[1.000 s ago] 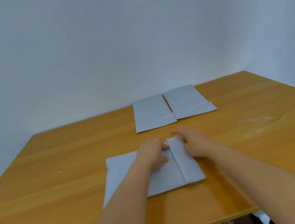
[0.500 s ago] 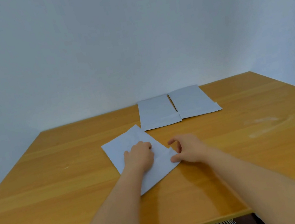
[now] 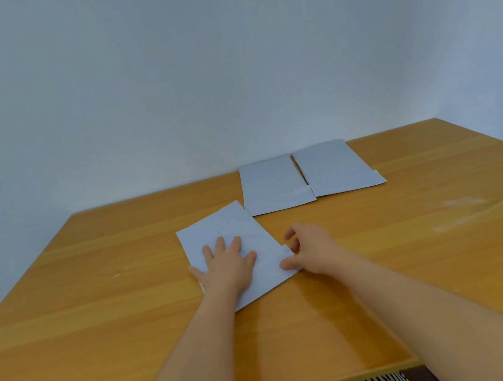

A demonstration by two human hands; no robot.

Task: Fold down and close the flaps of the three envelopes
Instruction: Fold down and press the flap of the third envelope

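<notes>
Wooden tabletop (image 3: 424, 260): our left hand (image 3: 226, 265) presses flat, fingers spread, on near pale-blue paper envelope (image 3: 233, 227); right hand (image 3: 309, 247) pinches its right corner. Two matching envelopes (image 3: 308, 177) lie far. Risk: envelope skids, fold creases crooked.

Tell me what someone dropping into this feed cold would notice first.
First, the two hands at the table's middle: the left hand lies flat with spread fingers on a pale envelope turned at an angle, while the right hand touches its right corner. Behind them, two more envelopes lie side by side near the wall, on the bare wooden table.
</notes>
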